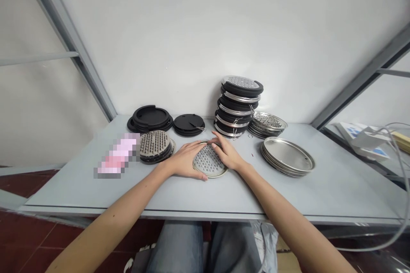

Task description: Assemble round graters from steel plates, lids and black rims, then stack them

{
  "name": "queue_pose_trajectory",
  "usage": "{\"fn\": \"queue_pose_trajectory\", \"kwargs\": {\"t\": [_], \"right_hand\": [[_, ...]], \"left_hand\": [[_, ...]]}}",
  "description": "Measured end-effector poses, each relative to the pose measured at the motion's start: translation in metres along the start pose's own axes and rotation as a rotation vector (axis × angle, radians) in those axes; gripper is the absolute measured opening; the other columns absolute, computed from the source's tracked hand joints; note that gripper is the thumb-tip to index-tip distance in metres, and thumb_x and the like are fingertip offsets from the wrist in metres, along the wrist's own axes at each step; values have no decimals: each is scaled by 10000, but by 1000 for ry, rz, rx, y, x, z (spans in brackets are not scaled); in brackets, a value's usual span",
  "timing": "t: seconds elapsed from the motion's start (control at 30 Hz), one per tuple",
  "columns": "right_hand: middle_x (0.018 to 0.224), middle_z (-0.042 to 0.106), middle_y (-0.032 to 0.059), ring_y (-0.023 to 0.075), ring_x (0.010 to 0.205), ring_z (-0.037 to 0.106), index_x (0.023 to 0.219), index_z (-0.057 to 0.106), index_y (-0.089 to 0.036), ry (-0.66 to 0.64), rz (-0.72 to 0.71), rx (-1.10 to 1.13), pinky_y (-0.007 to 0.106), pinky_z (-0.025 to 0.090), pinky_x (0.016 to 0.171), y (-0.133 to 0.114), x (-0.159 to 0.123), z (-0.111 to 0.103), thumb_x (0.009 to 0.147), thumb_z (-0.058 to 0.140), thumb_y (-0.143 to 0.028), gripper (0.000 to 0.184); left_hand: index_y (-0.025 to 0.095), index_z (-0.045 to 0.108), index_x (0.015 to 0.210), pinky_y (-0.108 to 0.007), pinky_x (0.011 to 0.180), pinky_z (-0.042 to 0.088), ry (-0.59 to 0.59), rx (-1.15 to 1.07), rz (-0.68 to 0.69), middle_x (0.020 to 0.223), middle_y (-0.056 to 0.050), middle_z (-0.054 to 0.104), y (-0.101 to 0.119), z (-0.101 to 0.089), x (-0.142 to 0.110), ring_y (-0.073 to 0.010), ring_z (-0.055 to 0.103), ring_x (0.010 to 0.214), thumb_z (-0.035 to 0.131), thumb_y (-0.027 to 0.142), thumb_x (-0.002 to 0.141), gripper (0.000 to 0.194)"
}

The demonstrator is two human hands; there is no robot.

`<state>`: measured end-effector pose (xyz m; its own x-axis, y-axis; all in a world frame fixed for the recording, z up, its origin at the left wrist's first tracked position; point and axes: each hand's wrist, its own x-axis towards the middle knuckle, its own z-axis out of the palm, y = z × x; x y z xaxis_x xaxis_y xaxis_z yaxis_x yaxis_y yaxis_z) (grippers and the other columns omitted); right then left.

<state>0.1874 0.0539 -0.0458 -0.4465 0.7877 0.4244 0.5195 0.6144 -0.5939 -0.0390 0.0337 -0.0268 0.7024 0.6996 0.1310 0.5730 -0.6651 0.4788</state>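
Observation:
A round metal grater plate (209,162) with raised teeth and a rim lies on the table in front of me. My left hand (188,160) spans its left side, the fingers along the far rim and the thumb at the near rim. On the right side, my right hand (226,152) holds the plate's edge, its fingers reaching over the far rim. Just left of my left hand sits a stack of perforated grater discs (155,143). Behind my hands lies a black round lid (188,123) with a small wire clip (200,128) on it.
A tall stack of black rings and grater plates (238,106) stands at the back. To its right are stacked grater plates (270,121) and, nearer, plain metal plates (288,155). Black rings (150,117) lie back left, beside a blurred pink patch (118,155). A cable (399,158) hangs at right.

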Motion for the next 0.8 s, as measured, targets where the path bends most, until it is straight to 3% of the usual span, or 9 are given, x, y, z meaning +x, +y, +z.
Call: {"fn": "queue_pose_trajectory", "kwargs": {"t": [0.33, 0.53, 0.8], "right_hand": [[1157, 662, 103, 250, 1130, 567, 1430, 326, -175, -53, -34, -71, 444, 413, 986, -2, 3, 0, 965, 364, -381, 510], [1230, 629, 118, 274, 1192, 528, 1267, 541, -168, -58, -35, -195, 451, 386, 1017, -7, 3, -2, 960, 366, -417, 432], [1144, 665, 120, 241, 1072, 599, 1180, 590, -162, -74, -25, -270, 407, 417, 965, -13, 4, -4, 988, 286, -366, 414]], "left_hand": [[178, 218, 1490, -465, 1148, 206, -10, 36, -7, 1546, -138, 232, 1, 0, -1, -331, 203, 1421, 757, 625, 584, 1145], [196, 226, 1487, -462, 1149, 207, -10, 26, -20, 1549, -130, 226, 1, 0, -1, -323, 196, 1425, 755, 641, 575, 1145], [206, 246, 1479, -475, 1151, 201, 8, -1, -6, 1536, -126, 267, 1, 1, 0, -329, 214, 1418, 768, 629, 565, 1135]]}}
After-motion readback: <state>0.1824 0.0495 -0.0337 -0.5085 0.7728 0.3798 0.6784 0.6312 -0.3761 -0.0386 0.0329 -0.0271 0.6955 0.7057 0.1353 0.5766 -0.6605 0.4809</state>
